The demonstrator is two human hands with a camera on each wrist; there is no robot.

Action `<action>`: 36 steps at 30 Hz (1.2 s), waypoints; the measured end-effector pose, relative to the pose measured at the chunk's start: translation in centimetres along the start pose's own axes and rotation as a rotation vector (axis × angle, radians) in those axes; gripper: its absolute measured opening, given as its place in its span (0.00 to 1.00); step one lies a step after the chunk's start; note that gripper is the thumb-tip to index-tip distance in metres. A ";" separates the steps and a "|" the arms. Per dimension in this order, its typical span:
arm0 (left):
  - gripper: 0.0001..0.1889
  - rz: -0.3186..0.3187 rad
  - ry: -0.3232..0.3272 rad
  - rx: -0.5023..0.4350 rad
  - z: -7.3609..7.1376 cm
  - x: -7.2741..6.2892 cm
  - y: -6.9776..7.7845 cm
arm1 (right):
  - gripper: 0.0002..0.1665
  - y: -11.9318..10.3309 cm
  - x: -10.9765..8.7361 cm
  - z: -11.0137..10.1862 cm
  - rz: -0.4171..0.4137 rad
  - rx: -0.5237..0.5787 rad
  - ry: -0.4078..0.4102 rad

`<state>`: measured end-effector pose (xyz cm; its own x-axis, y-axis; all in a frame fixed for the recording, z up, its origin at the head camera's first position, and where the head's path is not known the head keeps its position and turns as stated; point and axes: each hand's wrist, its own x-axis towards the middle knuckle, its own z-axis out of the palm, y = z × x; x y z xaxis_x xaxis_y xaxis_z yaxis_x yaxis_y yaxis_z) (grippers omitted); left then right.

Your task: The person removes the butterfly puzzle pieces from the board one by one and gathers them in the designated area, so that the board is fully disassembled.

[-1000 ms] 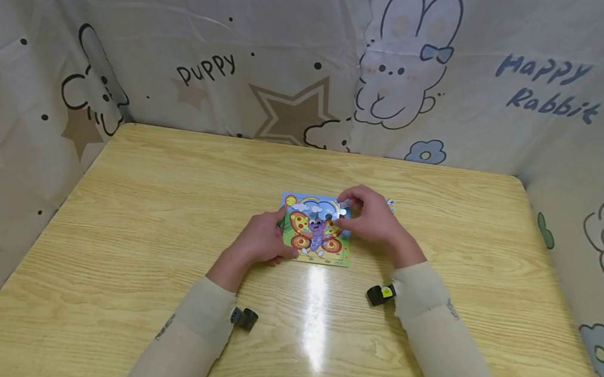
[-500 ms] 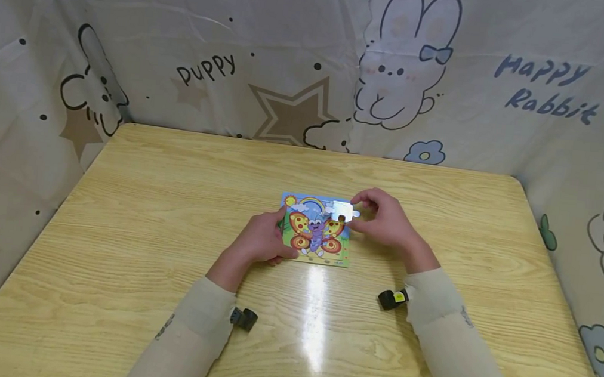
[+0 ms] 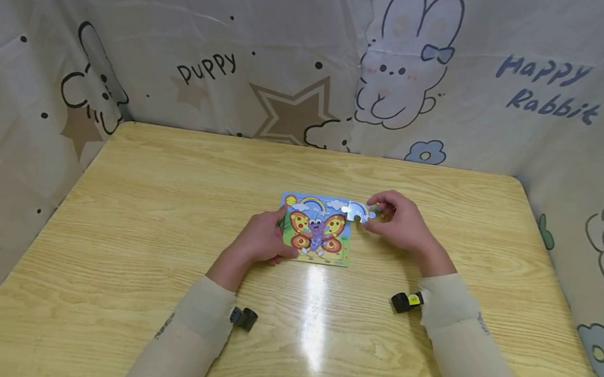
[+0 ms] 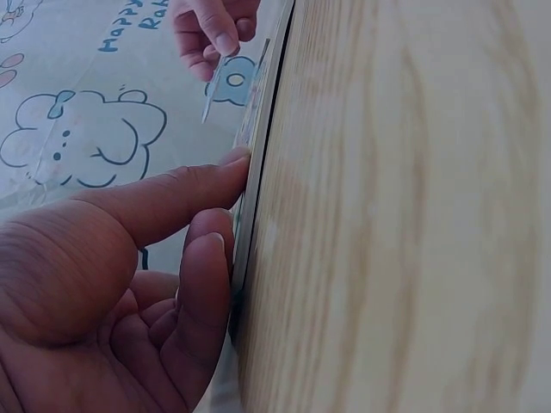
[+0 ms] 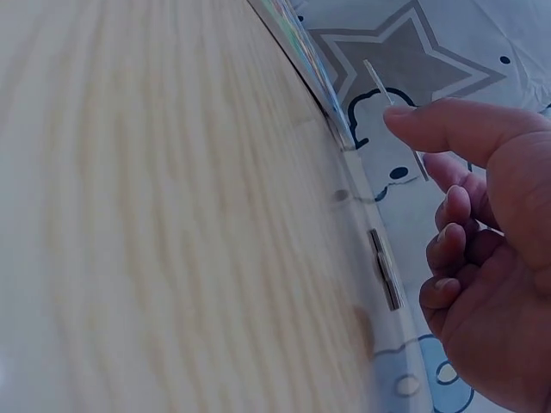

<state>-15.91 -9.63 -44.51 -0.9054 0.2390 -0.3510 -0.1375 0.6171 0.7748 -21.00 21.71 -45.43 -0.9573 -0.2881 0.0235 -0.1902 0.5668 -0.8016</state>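
A butterfly jigsaw puzzle (image 3: 315, 237) in a flat tray lies on the table in the head view. My left hand (image 3: 262, 238) grips its left side, with the thumb over the lower left corner and other fingers at the edge. Between thumb and fingertip, my right hand (image 3: 403, 226) pinches a jigsaw piece (image 3: 357, 210) printed with a rainbow, at the puzzle's upper right corner. In the right wrist view that jigsaw piece (image 5: 377, 79) appears edge-on, raised above the table. Another jigsaw piece (image 5: 385, 269) lies flat below the right hand, mostly hidden in the head view.
The wood-grain table (image 3: 171, 201) reaches back to a curtain (image 3: 291, 62) printed with cartoon animals and stars. A bright reflection crosses the tabletop in front of the puzzle. A small black camera sits at each wrist.
My right hand has moved right, drawing the pinched piece from over the puzzle to its upper right corner. The piece tilted and caught the light midway. My left hand has stayed in place.
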 end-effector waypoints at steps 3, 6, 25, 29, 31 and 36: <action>0.58 0.002 -0.002 0.017 0.0 0.1 -0.1 | 0.24 0.5 -0.1 -0.4 -0.001 -0.002 0.011; 0.58 0.011 -0.001 0.039 -0.1 0.2 -0.1 | 0.24 0.9 -0.3 -0.8 -0.006 -0.016 0.019; 0.58 -0.007 0.001 0.032 -0.1 -0.1 0.3 | 0.22 3.3 -1.5 -3.6 -0.003 -0.030 0.052; 0.57 -0.012 0.000 0.025 -0.1 -0.1 0.3 | 0.23 3.7 -1.6 -4.1 0.008 -0.034 0.059; 0.57 -0.012 -0.002 0.026 -0.1 -0.1 0.2 | 0.23 3.9 -1.7 -4.4 0.012 -0.037 0.060; 0.57 -0.012 -0.001 0.021 0.0 0.0 0.1 | 0.22 4.6 -1.7 -5.1 0.014 -0.035 0.064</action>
<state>-15.89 -9.60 -44.43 -0.9032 0.2325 -0.3608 -0.1399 0.6351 0.7596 -21.33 28.74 -46.06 -0.9717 -0.2306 0.0518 -0.1833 0.5971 -0.7809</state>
